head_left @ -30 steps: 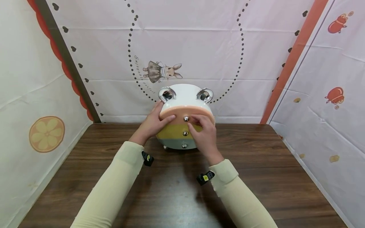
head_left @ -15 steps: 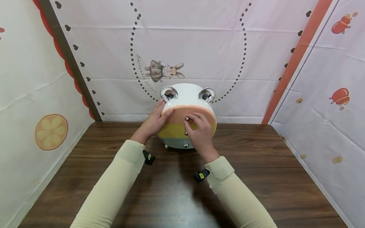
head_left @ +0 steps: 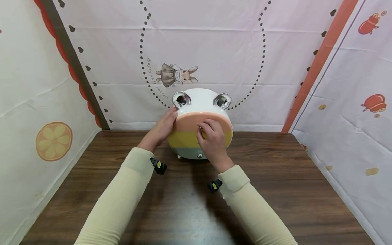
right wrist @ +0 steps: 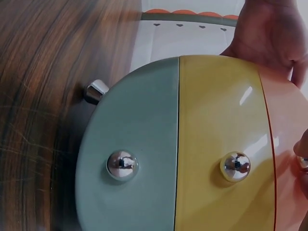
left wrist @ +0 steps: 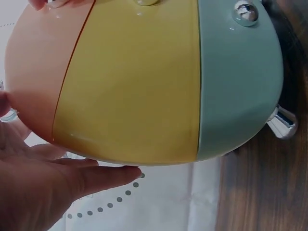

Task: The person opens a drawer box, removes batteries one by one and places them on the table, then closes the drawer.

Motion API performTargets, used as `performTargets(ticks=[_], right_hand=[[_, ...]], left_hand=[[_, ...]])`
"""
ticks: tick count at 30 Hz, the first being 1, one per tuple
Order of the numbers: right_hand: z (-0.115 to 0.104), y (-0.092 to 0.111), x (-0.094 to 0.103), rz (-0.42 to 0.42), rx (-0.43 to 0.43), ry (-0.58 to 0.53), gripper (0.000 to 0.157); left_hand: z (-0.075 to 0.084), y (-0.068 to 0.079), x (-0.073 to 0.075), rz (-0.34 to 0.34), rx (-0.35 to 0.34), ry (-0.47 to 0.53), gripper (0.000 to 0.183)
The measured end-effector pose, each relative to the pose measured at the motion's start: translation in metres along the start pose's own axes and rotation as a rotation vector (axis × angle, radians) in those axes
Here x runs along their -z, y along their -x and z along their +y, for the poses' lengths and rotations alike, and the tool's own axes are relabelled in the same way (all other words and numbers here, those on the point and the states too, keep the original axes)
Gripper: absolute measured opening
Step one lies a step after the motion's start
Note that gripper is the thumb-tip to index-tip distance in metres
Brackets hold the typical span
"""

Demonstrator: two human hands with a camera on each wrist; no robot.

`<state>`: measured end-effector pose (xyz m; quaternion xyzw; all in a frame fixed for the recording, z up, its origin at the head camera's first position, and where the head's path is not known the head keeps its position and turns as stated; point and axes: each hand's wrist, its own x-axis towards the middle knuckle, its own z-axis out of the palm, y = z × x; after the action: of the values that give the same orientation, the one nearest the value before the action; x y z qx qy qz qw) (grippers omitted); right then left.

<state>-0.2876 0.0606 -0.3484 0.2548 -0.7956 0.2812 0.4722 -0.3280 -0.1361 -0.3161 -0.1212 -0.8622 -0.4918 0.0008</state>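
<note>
A small drawer box with a white top (head_left: 199,100) and two silver ear-like rings stands on the table. Its rounded front has an orange drawer (head_left: 190,120), a yellow drawer (left wrist: 139,86) and a grey-green drawer (right wrist: 130,125), one below the other. My right hand (head_left: 213,141) pinches the silver knob (head_left: 200,128) of the orange drawer, mostly covering it. Against the box's left side rests my left hand (head_left: 159,132), its fingers extended along the wall. Seams between the drawers look flush in both wrist views.
The dark wooden table (head_left: 190,204) extends around the box. Close behind it hangs a white printed cloth (head_left: 202,54), with more cloth at both sides. A silver foot (left wrist: 283,122) props up the box, and a silver knob (right wrist: 236,166) sits on the yellow drawer.
My right hand has moved left, its fingertips closing onto the top knob. My left thumb has slid off the front face to the box's left edge. The drawers look unmoved.
</note>
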Motion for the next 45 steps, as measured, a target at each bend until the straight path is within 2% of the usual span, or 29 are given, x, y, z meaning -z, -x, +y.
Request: performTargets(ticks=[5, 12, 15, 17, 22, 25, 31, 34, 39, 45], right_hand=[[0.001, -0.002, 0.000, -0.005, 0.040, 0.025, 0.015], [-0.001, -0.003, 0.000, 0.009, 0.076, 0.066, 0.013], [-0.001, -0.002, 0.000, 0.017, 0.085, 0.076, 0.012], [-0.001, -0.001, 0.001, 0.016, 0.086, 0.077, 0.012], [-0.003, 0.000, 0.004, 0.033, 0.100, 0.064, 0.012], [-0.005, 0.002, 0.007, 0.040, 0.106, 0.060, 0.012], [-0.008, 0.006, 0.011, 0.024, 0.091, 0.050, 0.011], [-0.009, 0.009, 0.012, 0.013, 0.085, 0.048, 0.011], [-0.011, 0.011, 0.015, 0.007, 0.092, 0.048, 0.012], [-0.014, 0.012, 0.018, 0.030, 0.115, 0.043, 0.010]], left_hand=[[0.004, -0.001, 0.002, -0.011, 0.020, 0.061, 0.050], [0.010, 0.003, 0.008, -0.066, 0.028, 0.147, 0.044], [0.021, 0.010, 0.011, -0.094, 0.029, 0.150, 0.045], [0.022, 0.010, 0.011, -0.105, 0.034, 0.150, 0.046], [0.006, 0.000, 0.010, -0.107, 0.036, 0.142, 0.045], [0.003, -0.001, 0.010, -0.108, 0.024, 0.139, 0.046], [0.002, 0.001, 0.010, -0.136, 0.025, 0.130, 0.071], [0.004, 0.004, 0.012, -0.157, 0.049, 0.147, 0.075], [0.015, 0.011, 0.016, -0.184, 0.082, 0.185, 0.072], [0.022, 0.018, 0.019, -0.194, 0.039, 0.151, 0.072]])
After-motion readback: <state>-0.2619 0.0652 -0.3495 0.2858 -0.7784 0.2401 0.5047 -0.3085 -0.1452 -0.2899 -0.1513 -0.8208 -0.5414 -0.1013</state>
